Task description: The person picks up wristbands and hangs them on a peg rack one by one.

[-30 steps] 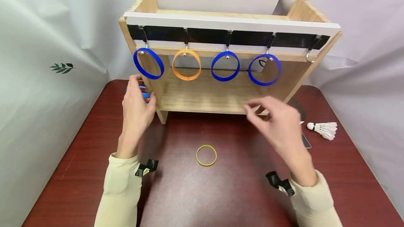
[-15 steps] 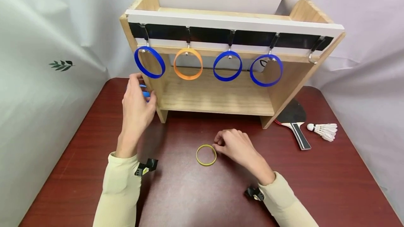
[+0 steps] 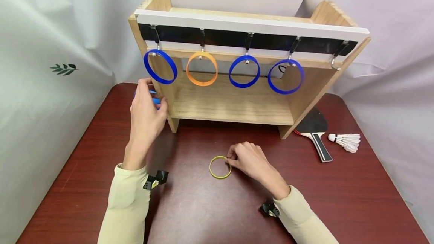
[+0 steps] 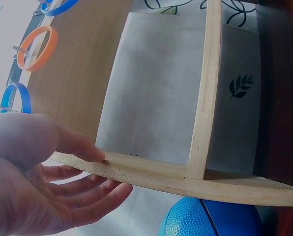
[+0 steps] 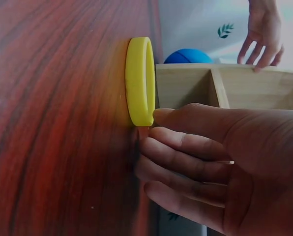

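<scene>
On the table lies a yellow wristband [image 3: 220, 177], its rim between the thumb and index finger of my right hand [image 3: 252, 163]. In the right wrist view the thumb tip meets the end of the yellow band [image 5: 135, 81], and the other fingers bend below it. My left hand [image 3: 144, 114] holds the left side panel of a wooden shelf [image 3: 234, 102], thumb inside and fingers outside, as the left wrist view shows. Along the shelf's front hang blue wristbands [image 3: 240, 84] and one orange wristband [image 3: 203, 83] on metal hooks.
The rightmost hook [image 3: 333, 62] carries no band. A textured blue ball [image 4: 210, 219] sits beside the shelf's left panel. To the right lie a table tennis paddle [image 3: 313, 123] and a shuttlecock [image 3: 346, 140]. White cloth walls [image 3: 57, 29] surround the table.
My right hand has come down and left from the shelf's front to the yellow wristband and now takes its rim. My left hand stays on the side panel.
</scene>
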Tool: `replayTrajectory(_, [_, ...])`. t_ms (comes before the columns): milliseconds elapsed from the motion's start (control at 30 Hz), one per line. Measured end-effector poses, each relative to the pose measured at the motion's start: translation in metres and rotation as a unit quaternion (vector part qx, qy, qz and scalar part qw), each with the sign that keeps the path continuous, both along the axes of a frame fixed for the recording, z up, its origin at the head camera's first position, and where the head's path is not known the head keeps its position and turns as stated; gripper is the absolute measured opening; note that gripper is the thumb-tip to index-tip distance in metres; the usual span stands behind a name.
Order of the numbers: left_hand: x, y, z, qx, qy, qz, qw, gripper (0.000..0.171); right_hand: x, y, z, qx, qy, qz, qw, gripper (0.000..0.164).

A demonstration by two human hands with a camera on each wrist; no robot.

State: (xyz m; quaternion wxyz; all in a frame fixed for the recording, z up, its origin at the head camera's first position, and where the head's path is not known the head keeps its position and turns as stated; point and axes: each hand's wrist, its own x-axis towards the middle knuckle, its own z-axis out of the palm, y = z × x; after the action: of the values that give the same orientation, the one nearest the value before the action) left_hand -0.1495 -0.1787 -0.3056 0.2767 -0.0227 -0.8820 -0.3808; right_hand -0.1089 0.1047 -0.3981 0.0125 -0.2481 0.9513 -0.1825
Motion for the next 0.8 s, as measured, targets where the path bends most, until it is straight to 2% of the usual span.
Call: replayTrajectory(800, [-0.0001, 0.0005, -0.0013, -0.002, 0.009, -0.003, 1.0, 0.044, 0.0013, -0.0007, -0.0038, 0.024, 0.037, 0.013, 0.999, 0.015])
